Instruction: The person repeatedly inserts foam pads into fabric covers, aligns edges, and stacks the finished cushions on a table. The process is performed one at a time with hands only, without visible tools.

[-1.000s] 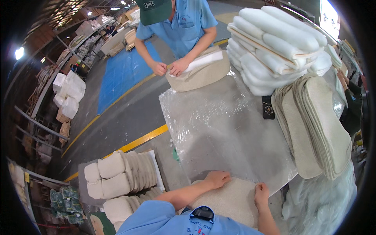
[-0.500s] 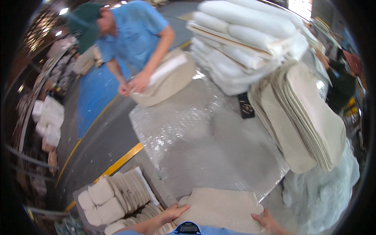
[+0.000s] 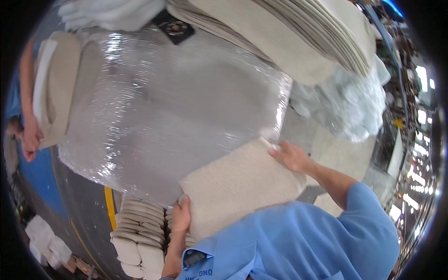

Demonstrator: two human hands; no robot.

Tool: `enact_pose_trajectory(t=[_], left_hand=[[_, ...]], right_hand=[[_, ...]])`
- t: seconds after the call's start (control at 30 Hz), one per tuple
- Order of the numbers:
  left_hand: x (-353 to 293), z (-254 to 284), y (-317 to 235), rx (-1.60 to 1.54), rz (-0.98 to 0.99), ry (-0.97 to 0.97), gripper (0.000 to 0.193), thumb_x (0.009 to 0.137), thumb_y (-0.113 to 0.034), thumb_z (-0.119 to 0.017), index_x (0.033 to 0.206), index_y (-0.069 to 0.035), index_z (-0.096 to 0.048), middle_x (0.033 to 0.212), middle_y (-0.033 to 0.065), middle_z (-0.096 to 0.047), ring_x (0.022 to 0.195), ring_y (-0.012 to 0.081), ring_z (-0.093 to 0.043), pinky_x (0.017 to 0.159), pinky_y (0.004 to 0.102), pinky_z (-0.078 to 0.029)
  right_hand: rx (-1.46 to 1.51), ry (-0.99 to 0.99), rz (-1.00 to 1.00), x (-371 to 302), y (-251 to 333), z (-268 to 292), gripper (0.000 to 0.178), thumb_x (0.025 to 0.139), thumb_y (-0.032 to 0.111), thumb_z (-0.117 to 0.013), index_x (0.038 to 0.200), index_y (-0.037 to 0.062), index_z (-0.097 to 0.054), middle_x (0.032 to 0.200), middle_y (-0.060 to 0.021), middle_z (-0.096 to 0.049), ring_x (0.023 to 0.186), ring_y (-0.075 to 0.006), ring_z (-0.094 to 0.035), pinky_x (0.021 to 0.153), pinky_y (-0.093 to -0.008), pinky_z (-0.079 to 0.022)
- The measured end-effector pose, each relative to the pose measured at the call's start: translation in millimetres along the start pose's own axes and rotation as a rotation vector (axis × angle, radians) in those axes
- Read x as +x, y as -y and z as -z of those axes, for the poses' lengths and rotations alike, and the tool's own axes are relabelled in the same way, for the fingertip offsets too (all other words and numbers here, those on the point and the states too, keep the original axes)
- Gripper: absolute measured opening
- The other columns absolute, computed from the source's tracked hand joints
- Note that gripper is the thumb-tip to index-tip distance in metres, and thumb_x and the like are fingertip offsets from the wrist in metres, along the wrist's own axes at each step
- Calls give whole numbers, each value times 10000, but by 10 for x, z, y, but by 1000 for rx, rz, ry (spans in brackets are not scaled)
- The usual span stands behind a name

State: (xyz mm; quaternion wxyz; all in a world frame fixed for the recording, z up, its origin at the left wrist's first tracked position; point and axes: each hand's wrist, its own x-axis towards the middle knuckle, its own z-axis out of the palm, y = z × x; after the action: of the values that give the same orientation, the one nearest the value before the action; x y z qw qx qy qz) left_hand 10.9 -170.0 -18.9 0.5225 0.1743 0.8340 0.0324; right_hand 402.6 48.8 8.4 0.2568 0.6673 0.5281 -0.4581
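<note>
A beige textile piece (image 3: 242,186), flat and roughly rectangular, spans the gap between my two hands in front of my blue shirt. My left hand (image 3: 181,213) grips its left edge, thumb on top. At the far right corner my right hand (image 3: 290,157) pinches the same piece. Its far edge lies at or over the near edge of a table wrapped in clear plastic film (image 3: 196,102); whether it rests there I cannot tell. Its near side is hidden by my shirt.
Long beige pieces lie in a stack (image 3: 298,37) on the far right of the table, near a black card (image 3: 172,27). Crumpled clear plastic (image 3: 345,102) hangs beyond. Folded beige bundles (image 3: 140,233) stand low left. A co-worker's hand (image 3: 31,137) is beside another beige piece (image 3: 63,88).
My view has swung to the right and down. The beige piece, still in both hands, is now tilted, its right end raised toward the table. The co-worker now shows only at the left edge.
</note>
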Motion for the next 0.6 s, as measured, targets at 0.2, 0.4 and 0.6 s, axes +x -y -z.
enact_pose_trajectory(t=[0.2,0.4,0.6], left_hand=[[-213,167,-973,564,-609,-197,618,937,-361,-732,1388,25,-559,1312,271,-602,1240,441,-549,1052,523,-436],[-159,-575,-1915,573,-1016,22,584,919,-445,-731,1252,25,-636,1293,257,-603,1232,414,-546,1046,485,-439],[20,-499,-1926,605,-818,168,421,963,-431,-678,1012,-12,-683,893,215,-696,872,406,-676,779,502,-507]], right_hand=[[-157,-422,438,-66,108,-165,545,951,469,-671,1261,21,-669,1170,-228,-687,1139,-418,-640,1008,-502,-478],[91,-339,446,-102,431,-199,286,978,303,-643,1154,80,-673,1089,-185,-705,1087,-391,-652,906,-503,-521],[-181,-278,397,-388,557,-4,211,1017,242,-576,1131,86,-660,1040,-177,-722,910,-375,-697,786,-511,-540]])
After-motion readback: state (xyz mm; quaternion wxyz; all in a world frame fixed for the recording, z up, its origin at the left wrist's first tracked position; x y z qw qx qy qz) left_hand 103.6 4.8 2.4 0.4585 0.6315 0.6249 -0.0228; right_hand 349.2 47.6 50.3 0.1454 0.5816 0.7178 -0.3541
